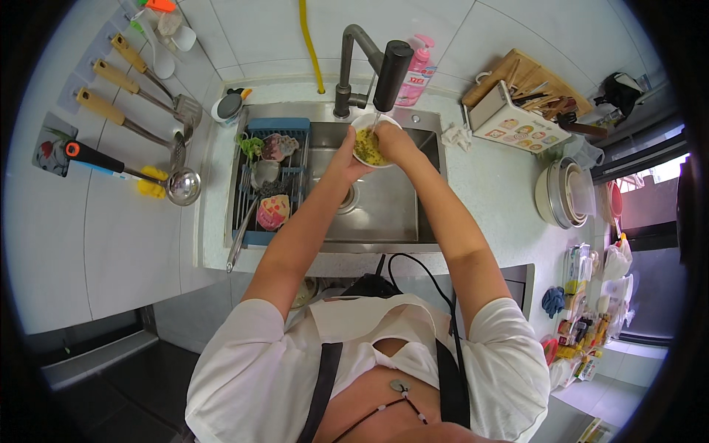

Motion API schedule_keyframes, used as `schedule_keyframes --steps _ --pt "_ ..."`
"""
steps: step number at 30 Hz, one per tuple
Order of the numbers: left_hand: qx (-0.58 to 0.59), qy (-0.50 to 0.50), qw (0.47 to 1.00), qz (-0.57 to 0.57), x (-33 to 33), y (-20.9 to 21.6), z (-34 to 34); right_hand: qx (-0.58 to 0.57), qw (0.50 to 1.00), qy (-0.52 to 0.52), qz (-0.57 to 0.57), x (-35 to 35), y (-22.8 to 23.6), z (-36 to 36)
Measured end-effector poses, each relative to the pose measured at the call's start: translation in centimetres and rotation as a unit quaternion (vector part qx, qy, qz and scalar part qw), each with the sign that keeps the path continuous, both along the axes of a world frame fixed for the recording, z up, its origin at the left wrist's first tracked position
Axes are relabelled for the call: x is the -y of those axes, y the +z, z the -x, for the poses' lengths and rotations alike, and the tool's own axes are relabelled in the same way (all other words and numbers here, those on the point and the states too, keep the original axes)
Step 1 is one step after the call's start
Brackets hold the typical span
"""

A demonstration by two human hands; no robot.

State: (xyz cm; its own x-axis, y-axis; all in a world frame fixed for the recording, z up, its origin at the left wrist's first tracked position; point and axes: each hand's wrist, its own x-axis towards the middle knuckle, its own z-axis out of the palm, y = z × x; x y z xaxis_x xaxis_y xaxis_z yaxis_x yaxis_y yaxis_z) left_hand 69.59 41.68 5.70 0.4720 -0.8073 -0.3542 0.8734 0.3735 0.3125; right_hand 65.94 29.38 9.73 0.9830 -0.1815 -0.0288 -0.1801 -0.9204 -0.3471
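A white bowl [359,155] with a yellow-green patterned inside is held under the faucet [393,77], above the sink [369,225]. My left hand [344,159] grips the bowl from its left side and below. Curled over the right part of the bowl is my right hand [396,142], its fingertips hidden inside; whether they pinch something does not show. A thin stream of water runs from the spout into the bowl.
Left in the sink, a blue drying rack [277,124] holds leafy greens [251,145], a ladle [264,176] and a pink patterned piece [273,212]. A pink pump bottle [416,74] stands behind the faucet. A utensil holder [517,122] and stacked bowls [552,193] occupy the right counter.
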Motion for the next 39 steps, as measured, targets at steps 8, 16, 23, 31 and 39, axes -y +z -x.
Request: schedule_keyframes --steps 8,16,23,31,39 --pt "-0.025 -0.025 0.999 -0.031 0.8 -1.3 0.0 -0.087 0.969 0.019 -0.229 1.3 -0.9 0.3" --pt "-0.006 -0.042 0.999 -0.007 0.6 -0.2 0.0 -0.021 1.000 0.006 -0.023 1.0 0.4 1.1" --pt "-0.011 -0.047 0.998 -0.033 0.3 0.1 0.3 -0.091 0.989 0.064 -0.100 0.5 -1.2 0.8" --pt "-0.008 -0.058 0.998 0.029 0.2 -1.2 -0.1 0.047 0.999 -0.001 -0.027 0.6 -0.4 0.7" --pt "-0.005 -0.048 0.998 -0.029 -0.2 -0.8 0.0 -0.092 0.983 0.056 -0.152 -0.2 0.1 0.9"
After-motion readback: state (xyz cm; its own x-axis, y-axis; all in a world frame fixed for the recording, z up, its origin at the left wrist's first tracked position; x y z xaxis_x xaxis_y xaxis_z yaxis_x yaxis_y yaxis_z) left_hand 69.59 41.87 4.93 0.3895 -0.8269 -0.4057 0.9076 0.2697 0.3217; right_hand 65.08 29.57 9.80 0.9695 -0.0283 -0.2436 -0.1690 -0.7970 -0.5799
